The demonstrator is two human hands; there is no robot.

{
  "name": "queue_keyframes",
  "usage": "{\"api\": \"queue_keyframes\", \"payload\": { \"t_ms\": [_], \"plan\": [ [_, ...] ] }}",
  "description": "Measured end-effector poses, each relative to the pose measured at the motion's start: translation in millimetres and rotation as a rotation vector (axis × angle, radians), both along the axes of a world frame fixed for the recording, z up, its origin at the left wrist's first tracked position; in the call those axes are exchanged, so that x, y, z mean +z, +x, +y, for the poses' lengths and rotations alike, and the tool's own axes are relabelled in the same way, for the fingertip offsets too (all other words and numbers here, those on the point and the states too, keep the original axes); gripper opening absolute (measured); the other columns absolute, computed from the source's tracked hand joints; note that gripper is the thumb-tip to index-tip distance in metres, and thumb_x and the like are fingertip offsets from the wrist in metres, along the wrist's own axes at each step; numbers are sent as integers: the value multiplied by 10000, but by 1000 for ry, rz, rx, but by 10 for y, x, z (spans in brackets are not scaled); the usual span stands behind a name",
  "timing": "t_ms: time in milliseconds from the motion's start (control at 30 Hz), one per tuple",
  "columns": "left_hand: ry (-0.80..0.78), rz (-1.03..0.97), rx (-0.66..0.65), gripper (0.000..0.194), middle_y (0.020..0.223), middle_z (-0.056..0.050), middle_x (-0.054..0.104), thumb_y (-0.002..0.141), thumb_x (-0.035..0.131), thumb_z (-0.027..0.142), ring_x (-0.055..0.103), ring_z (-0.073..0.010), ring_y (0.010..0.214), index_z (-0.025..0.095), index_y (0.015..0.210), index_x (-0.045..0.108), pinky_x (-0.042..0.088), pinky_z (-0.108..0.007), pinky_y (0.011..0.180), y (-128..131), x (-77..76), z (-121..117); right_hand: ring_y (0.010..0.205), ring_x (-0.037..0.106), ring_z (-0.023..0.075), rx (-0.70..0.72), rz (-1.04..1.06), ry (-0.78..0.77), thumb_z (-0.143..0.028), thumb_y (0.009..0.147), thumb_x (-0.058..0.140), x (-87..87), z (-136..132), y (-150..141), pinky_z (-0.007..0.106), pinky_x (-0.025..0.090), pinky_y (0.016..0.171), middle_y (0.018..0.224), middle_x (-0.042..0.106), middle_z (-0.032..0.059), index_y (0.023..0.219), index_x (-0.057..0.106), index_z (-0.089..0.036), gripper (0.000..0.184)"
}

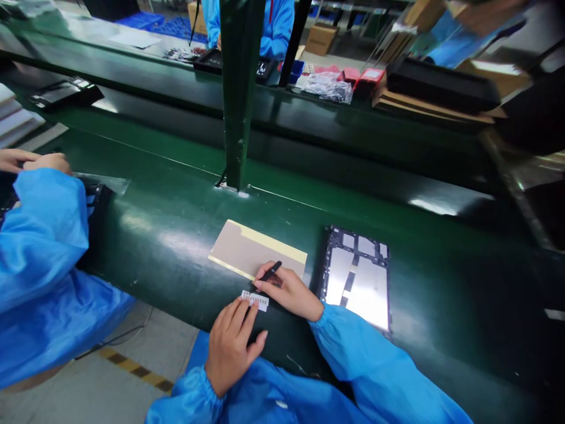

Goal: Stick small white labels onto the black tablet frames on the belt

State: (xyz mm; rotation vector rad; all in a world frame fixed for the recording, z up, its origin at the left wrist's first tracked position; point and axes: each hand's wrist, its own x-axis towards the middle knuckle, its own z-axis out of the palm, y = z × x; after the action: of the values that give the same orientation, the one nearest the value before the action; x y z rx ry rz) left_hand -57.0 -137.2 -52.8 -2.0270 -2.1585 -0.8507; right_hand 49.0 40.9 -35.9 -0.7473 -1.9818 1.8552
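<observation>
My right hand [286,290] pinches a pair of black tweezers [271,271], their tips pointing down near a small white label strip [261,301] with a row of dark marks. Fingertips of my left hand [233,341] rest on that strip, the fingers stretched out and the thumb apart. Just beyond lies a flat tan sheet with yellow edges [247,250], partly covered by my right hand. To the right of my right hand, a dark-framed device panel [366,280] with a silvery back lies flat on the green table.
The green workbench [168,218] carries a green post [238,106] in its middle. A co-worker's hands [39,162] work at the left over a dark frame. Past the raised ledge sit a black tray [441,85], plastic bags [326,87] and another person in blue [278,29].
</observation>
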Motion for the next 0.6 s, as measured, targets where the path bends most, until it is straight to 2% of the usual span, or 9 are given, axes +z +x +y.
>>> {"api": "queue_keyframes", "payload": {
  "t_ms": [100, 167, 233, 267, 333, 433, 533, 600],
  "plan": [
    [-10, -7, -1, 413, 1199, -131, 705, 921, 588, 280, 660, -278, 1121, 169, 1318, 602, 548, -409, 934, 3, -11, 7, 711, 686, 164, 4, -3, -27, -466, 906, 678, 33, 3, -39, 293, 563, 666, 762, 676, 11, 914, 606, -206, 270],
    [-12, -2, -1, 425, 1208, -133, 698, 925, 584, 272, 655, -277, 1126, 166, 1337, 594, 541, -409, 943, -7, -13, 9, 701, 696, 165, 15, 26, -104, -483, 883, 705, 108, -10, -14, 301, 581, 673, 760, 682, 10, 910, 610, -207, 293],
    [-6, 6, -4, 405, 1211, -137, 690, 937, 578, 269, 649, -279, 1128, 157, 1325, 603, 533, -406, 948, -25, -5, 0, 708, 715, 169, -13, 75, -183, -479, 869, 727, 219, -46, 123, 317, 606, 701, 805, 706, 23, 913, 614, -206, 298],
    [-1, 7, -6, 388, 1211, -142, 685, 943, 580, 266, 646, -281, 1128, 150, 1312, 611, 529, -404, 947, -31, 4, -7, 717, 724, 171, -71, 103, -194, -464, 870, 733, 275, -76, 245, 324, 617, 712, 839, 718, 33, 918, 617, -208, 284],
    [24, 1, 2, 350, 1200, -154, 675, 943, 598, 241, 641, -286, 1118, 138, 1276, 631, 521, -404, 936, -18, 33, -17, 760, 738, 179, -289, 140, -146, -405, 888, 731, 357, -173, 581, 333, 636, 727, 901, 728, 48, 923, 621, -219, 219],
    [95, -33, -9, 286, 1161, -144, 673, 922, 646, 181, 645, -273, 1070, 162, 1206, 669, 506, -403, 915, 112, 111, 38, 834, 744, 199, -760, 167, 15, -318, 916, 707, 344, -418, 1174, 348, 653, 723, 915, 716, 46, 937, 613, -245, 121],
    [145, -124, -195, 188, 1102, -101, 701, 922, 646, 148, 656, -241, 1040, 185, 1100, 695, 509, -385, 916, 385, 214, 246, 869, 744, 223, -1122, 176, 150, -292, 931, 680, 187, -728, 1586, 420, 654, 781, 895, 694, 35, 950, 590, -262, 96],
    [157, -158, -353, 148, 1082, -89, 716, 934, 625, 148, 665, -229, 1039, 177, 1064, 690, 528, -370, 910, 604, 263, 453, 925, 740, 243, -1220, 160, 207, -284, 943, 658, 60, -903, 1682, 497, 626, 880, 893, 694, 37, 949, 581, -265, 79]
  ]
}}
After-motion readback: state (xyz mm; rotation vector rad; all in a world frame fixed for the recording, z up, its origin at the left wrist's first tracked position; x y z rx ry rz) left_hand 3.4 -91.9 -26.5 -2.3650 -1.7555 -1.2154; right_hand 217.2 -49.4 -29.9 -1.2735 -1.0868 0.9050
